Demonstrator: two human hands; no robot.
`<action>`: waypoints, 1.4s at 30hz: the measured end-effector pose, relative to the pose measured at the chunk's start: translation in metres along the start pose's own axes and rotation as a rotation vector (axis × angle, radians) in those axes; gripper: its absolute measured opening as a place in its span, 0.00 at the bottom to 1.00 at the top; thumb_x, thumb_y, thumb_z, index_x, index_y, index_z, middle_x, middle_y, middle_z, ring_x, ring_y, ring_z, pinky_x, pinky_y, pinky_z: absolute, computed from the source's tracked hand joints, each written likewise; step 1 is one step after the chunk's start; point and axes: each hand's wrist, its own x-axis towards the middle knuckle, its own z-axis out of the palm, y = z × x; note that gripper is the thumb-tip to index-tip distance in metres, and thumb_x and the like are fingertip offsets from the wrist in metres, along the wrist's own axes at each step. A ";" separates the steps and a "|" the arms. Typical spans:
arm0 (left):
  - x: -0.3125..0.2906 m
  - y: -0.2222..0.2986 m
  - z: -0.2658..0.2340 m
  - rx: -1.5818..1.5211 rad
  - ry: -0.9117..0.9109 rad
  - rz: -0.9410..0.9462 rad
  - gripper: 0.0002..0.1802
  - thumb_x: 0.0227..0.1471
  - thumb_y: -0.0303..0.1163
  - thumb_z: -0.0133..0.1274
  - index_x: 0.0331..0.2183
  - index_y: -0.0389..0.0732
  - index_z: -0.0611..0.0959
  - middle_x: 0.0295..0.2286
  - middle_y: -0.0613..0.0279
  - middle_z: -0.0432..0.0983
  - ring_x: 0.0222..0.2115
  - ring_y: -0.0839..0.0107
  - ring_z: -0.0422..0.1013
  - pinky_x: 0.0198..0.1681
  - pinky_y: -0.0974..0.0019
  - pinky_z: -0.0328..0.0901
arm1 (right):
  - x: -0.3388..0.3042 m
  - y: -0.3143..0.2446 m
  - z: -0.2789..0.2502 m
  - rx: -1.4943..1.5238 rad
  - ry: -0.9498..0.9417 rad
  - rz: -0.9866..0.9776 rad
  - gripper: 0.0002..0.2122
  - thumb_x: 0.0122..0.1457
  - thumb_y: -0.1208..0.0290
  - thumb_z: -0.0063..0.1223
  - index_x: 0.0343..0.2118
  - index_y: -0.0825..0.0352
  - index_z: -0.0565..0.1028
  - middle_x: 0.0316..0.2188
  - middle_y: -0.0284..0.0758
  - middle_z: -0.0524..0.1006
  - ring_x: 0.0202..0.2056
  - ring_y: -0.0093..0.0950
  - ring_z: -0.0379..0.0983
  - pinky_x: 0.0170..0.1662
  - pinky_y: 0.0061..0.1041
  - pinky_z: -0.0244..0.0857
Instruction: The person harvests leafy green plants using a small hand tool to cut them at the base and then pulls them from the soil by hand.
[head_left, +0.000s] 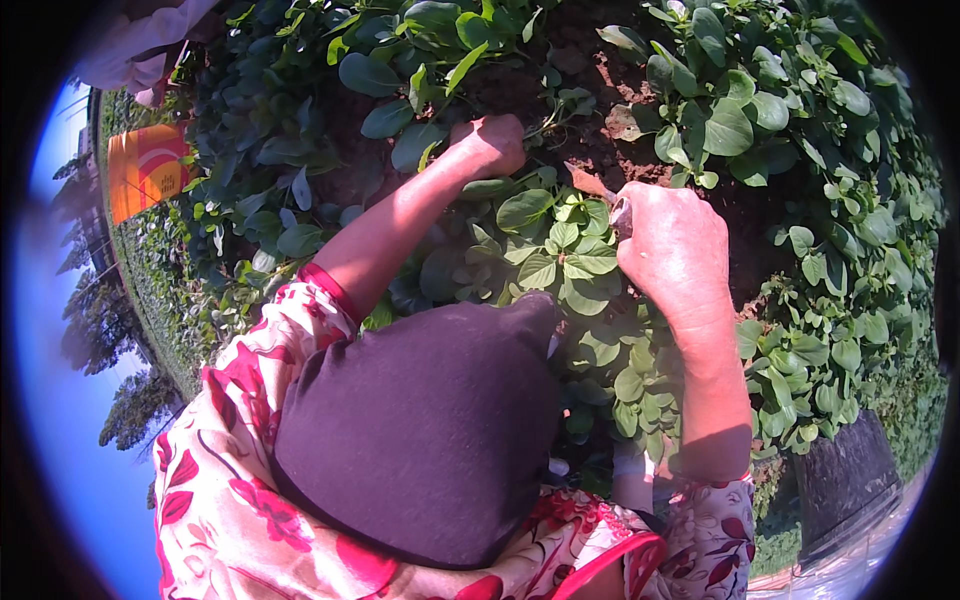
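My left hand [490, 145] is closed among leafy green plants, its knuckles up; whatever its fingers grip is hidden. Thin stems and leaves lie beside it. In my right hand [675, 245] is a small hand tool with a rusty brown blade [590, 184], gripped by its handle. The blade points toward the far left, over reddish-brown soil [628, 150]. Just below the blade, between my hands, grows a cluster of broad green leaves [565, 240]. A rounded dark purple cloth-covered shape [430, 430] lies in front of my body and covers the plants below.
Leafy plants [730, 130] fill the right side, with more [300, 130] on the left. An orange bucket [148, 172] stands at the far left. Pale cloth [140, 45], apparently another person's clothing, shows at the top left. A dark box-like object [848, 480] is at the lower right.
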 end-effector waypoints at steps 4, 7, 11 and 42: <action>0.010 -0.008 0.009 -0.019 -0.002 0.001 0.19 0.43 0.35 0.51 0.39 0.42 0.83 0.41 0.51 0.78 0.43 0.56 0.75 0.45 0.56 0.69 | -0.002 -0.007 0.007 0.024 -0.003 0.062 0.09 0.42 0.79 0.51 0.28 0.62 0.78 0.22 0.41 0.77 0.28 0.42 0.76 0.33 0.38 0.70; 0.001 -0.001 0.000 -0.073 -0.013 -0.014 0.17 0.42 0.35 0.51 0.36 0.41 0.84 0.40 0.51 0.79 0.42 0.56 0.75 0.45 0.59 0.69 | -0.010 0.004 0.021 0.102 0.040 0.124 0.07 0.44 0.76 0.54 0.28 0.61 0.80 0.24 0.39 0.79 0.29 0.40 0.78 0.35 0.37 0.70; -0.002 -0.006 0.004 -0.105 0.029 0.055 0.14 0.41 0.36 0.52 0.31 0.42 0.84 0.35 0.53 0.79 0.39 0.57 0.76 0.41 0.60 0.69 | -0.026 0.017 0.042 0.223 0.169 0.198 0.10 0.44 0.78 0.55 0.30 0.60 0.80 0.26 0.36 0.80 0.30 0.39 0.77 0.34 0.36 0.70; 0.039 -0.057 0.050 -0.487 0.085 0.526 0.12 0.43 0.39 0.58 0.31 0.44 0.83 0.30 0.57 0.78 0.32 0.62 0.75 0.35 0.63 0.69 | 0.040 0.033 0.033 0.159 0.074 0.026 0.08 0.46 0.76 0.53 0.29 0.61 0.81 0.23 0.41 0.78 0.28 0.40 0.76 0.33 0.36 0.70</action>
